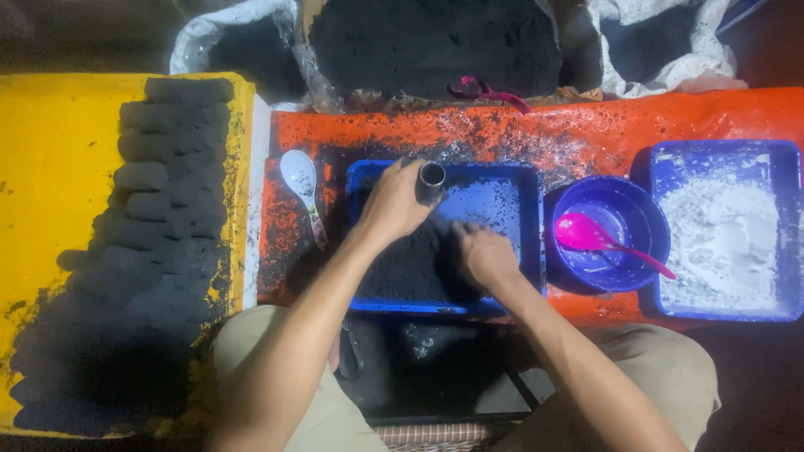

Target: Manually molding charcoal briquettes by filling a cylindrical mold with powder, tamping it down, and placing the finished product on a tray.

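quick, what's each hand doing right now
Left hand: closed around a short metal tube.
Right hand: fingers down in the black powder; grip cannot be told.

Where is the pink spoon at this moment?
In the head view the pink spoon lies in the round blue bowl, right of the right hand, between the blue tray of black powder and the tray of white powder.

Bare forearms, no sleeves; khaki trousers [276,393] on both legs.

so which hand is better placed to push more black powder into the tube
Right hand: it rests on the black powder in the blue tray, beside the tube, which the left hand grips.
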